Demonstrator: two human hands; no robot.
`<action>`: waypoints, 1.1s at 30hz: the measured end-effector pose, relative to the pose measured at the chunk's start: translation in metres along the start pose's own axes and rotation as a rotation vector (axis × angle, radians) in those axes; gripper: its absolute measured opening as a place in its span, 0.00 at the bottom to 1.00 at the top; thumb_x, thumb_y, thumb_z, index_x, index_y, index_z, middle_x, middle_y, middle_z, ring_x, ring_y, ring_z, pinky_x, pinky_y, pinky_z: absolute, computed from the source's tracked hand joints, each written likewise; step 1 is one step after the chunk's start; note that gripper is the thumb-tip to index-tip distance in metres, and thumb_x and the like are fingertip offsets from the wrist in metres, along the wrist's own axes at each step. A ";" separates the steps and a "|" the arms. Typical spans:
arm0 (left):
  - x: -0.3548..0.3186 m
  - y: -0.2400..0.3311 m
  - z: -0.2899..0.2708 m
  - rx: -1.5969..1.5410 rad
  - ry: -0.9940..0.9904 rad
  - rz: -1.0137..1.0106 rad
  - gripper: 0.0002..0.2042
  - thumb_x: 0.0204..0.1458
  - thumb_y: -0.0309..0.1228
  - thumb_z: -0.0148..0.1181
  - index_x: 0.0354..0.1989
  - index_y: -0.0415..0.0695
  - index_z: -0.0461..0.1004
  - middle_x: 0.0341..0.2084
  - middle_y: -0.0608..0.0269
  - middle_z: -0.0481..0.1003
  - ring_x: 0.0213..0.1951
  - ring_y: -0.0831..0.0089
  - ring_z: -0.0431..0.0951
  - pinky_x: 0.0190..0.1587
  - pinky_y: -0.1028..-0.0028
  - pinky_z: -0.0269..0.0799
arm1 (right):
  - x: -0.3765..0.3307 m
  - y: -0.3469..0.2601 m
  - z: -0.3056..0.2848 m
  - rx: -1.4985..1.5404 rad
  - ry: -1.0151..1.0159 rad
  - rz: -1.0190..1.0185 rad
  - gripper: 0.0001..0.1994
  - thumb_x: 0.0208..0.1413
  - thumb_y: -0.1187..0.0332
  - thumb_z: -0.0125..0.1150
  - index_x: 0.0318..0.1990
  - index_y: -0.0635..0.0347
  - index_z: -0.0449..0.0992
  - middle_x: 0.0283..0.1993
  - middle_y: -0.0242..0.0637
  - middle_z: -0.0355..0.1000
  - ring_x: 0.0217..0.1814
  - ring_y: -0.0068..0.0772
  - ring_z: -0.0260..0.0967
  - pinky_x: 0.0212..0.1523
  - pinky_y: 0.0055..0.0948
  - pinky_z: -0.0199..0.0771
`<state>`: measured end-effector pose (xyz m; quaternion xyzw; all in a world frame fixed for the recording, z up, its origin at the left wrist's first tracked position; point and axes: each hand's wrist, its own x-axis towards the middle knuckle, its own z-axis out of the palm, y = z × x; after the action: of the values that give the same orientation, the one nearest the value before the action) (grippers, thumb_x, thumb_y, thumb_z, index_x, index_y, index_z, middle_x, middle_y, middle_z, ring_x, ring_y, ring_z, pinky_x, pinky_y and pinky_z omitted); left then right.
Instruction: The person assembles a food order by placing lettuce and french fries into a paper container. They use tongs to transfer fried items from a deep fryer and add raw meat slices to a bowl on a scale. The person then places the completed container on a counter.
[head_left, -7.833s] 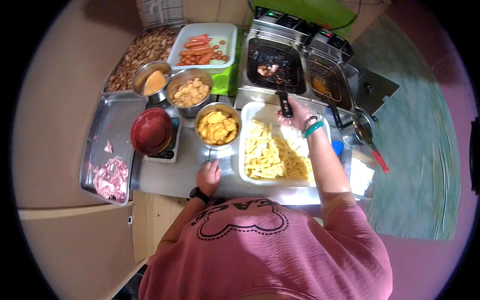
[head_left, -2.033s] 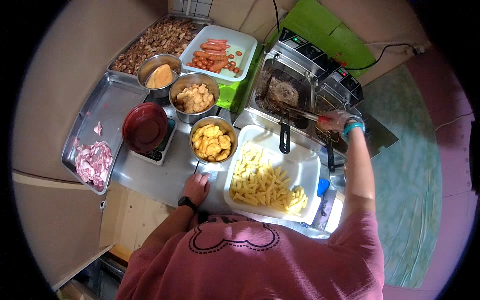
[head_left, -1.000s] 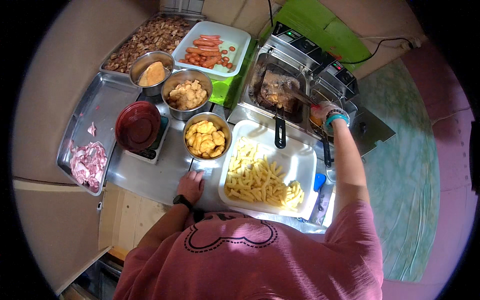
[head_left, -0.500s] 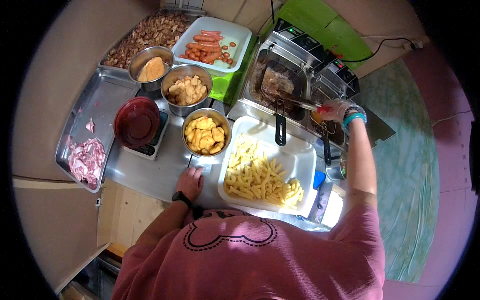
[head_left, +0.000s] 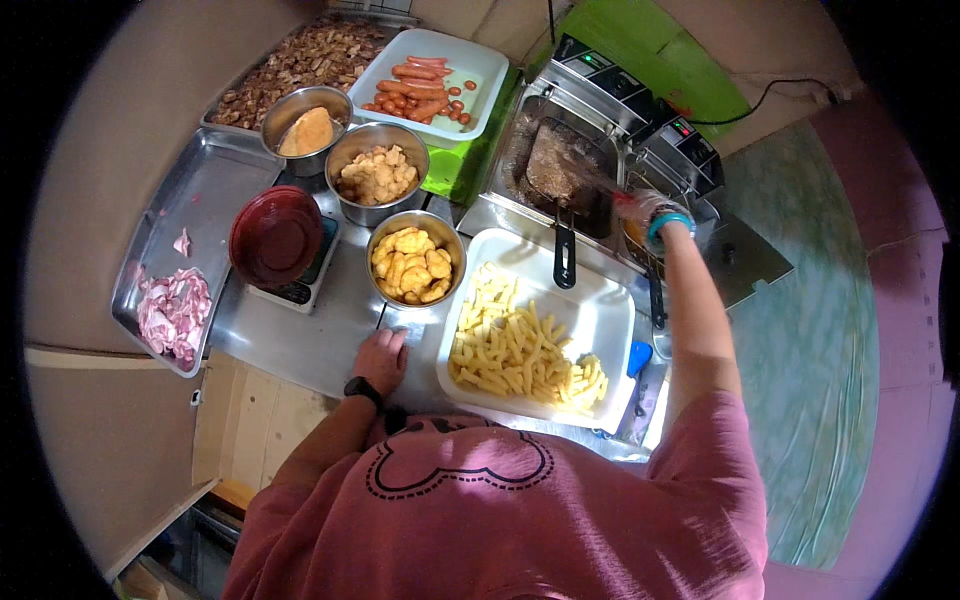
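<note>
My right hand (head_left: 648,212), in a clear glove with a turquoise band at the wrist, is closed around metal tongs (head_left: 603,182) with a red grip. Motion smears the tongs, and their tips reach toward the fryer basket (head_left: 552,165) in bubbling dark oil. That basket's black handle (head_left: 564,258) points back at me. On the steel counter, my left hand (head_left: 380,360) rests palm down and holds nothing. Close by are a steel bowl of yellow battered pieces (head_left: 411,262) and a white tub (head_left: 612,395) of pale cut fries (head_left: 515,350).
A second fryer basket handle (head_left: 656,300) stands at the right. Leftward are a red bowl (head_left: 270,235) on a scale (head_left: 318,275) and a tray with raw meat (head_left: 172,312). Farther back sit two steel bowls, a tub of sausages (head_left: 415,88) and a tray of browned pieces (head_left: 300,70).
My right hand has moved a little left with the tongs, closer to the left fryer well. My left hand stays on the counter.
</note>
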<state>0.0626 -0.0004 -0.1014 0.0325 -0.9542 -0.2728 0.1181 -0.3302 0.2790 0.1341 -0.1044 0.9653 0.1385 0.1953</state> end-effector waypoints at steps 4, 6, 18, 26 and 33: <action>0.001 -0.001 -0.001 0.015 -0.029 -0.008 0.12 0.44 0.31 0.53 0.39 0.43 0.70 0.28 0.57 0.68 0.35 0.59 0.69 0.38 0.65 0.66 | 0.009 -0.023 0.043 0.022 0.174 -0.101 0.23 0.44 0.52 0.57 0.44 0.57 0.71 0.43 0.48 0.70 0.43 0.47 0.68 0.43 0.35 0.68; 0.004 -0.002 -0.003 0.015 -0.034 0.010 0.12 0.44 0.31 0.53 0.39 0.43 0.70 0.28 0.58 0.68 0.35 0.59 0.69 0.38 0.64 0.66 | 0.003 -0.007 0.038 0.018 0.166 -0.209 0.22 0.44 0.53 0.57 0.44 0.57 0.71 0.42 0.47 0.70 0.43 0.47 0.68 0.43 0.36 0.68; 0.000 -0.001 0.001 0.020 -0.034 -0.012 0.13 0.45 0.30 0.52 0.40 0.43 0.69 0.29 0.58 0.68 0.37 0.60 0.69 0.39 0.64 0.66 | -0.035 0.009 0.002 -0.231 -0.004 -0.177 0.22 0.44 0.50 0.51 0.44 0.54 0.72 0.41 0.48 0.71 0.44 0.49 0.68 0.44 0.39 0.68; 0.002 0.002 -0.003 0.007 -0.005 -0.012 0.12 0.46 0.31 0.52 0.40 0.43 0.69 0.28 0.58 0.69 0.36 0.60 0.69 0.38 0.64 0.66 | 0.008 -0.005 0.022 0.118 0.067 -0.066 0.23 0.43 0.51 0.57 0.43 0.57 0.72 0.42 0.47 0.71 0.45 0.46 0.68 0.45 0.36 0.67; 0.003 0.003 -0.005 -0.006 -0.029 -0.002 0.13 0.45 0.30 0.52 0.40 0.41 0.69 0.29 0.56 0.68 0.36 0.59 0.69 0.38 0.63 0.66 | -0.012 0.024 0.025 0.048 0.103 -0.382 0.25 0.43 0.53 0.57 0.48 0.57 0.69 0.39 0.45 0.72 0.39 0.43 0.70 0.42 0.34 0.68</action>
<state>0.0612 -0.0005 -0.0949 0.0290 -0.9549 -0.2764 0.1043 -0.3169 0.3107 0.1222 -0.2879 0.9397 0.0702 0.1708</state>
